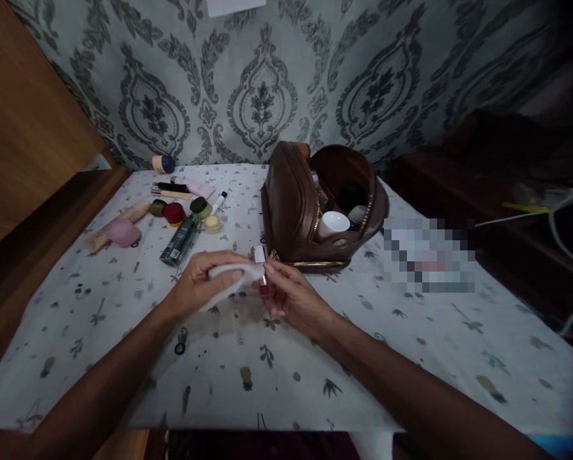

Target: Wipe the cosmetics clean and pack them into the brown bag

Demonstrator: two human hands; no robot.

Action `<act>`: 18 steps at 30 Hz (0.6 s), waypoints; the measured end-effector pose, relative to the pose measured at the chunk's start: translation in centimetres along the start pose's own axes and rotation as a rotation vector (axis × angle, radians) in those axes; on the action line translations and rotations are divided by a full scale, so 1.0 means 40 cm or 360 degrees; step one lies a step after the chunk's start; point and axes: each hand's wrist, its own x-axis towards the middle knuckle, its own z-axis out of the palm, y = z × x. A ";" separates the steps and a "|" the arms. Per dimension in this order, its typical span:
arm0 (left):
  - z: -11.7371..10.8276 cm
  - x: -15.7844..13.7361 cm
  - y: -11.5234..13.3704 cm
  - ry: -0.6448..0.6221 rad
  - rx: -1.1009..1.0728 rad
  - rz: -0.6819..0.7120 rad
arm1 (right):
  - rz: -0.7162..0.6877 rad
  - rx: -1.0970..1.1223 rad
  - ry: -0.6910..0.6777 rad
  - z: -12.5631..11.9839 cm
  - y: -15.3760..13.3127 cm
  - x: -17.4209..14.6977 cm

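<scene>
My left hand point(203, 281) is closed around a white cloth or wipe point(229, 273), whose edge reaches the small bottle in my other hand. My right hand point(293, 294) pinches that bottle, a nail polish bottle point(264, 285) with dark red at its lower end and a pale pink cap point(259, 254) on top. Just behind both hands stands an open brown toiletry bag point(293, 204) with gold zippers. Inside it a white round container point(335, 222) and some dark items show; the rest of its contents is hidden.
Left on the patterned tablecloth point(248, 358) lie a dark green bottle point(181, 241), a pink sponge point(123, 232), several small jars, tubes and brushes. A blurred-out flat item point(430, 255) lies right of the bag. A wooden panel point(27, 96) rises at left, a patterned wall behind.
</scene>
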 end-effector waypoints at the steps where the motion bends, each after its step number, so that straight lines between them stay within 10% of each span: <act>1: -0.001 0.002 -0.006 0.0167 0.0072 -0.0005 | 0.0007 -0.0018 -0.0035 0.000 -0.001 -0.001; 5: 0.002 0.009 -0.030 0.0422 0.0245 0.0025 | 0.0033 0.0020 -0.0126 -0.001 -0.004 -0.004; 18: 0.010 -0.006 0.010 -0.0439 -0.0183 -0.0068 | -0.0017 0.0082 0.0102 0.002 -0.008 -0.002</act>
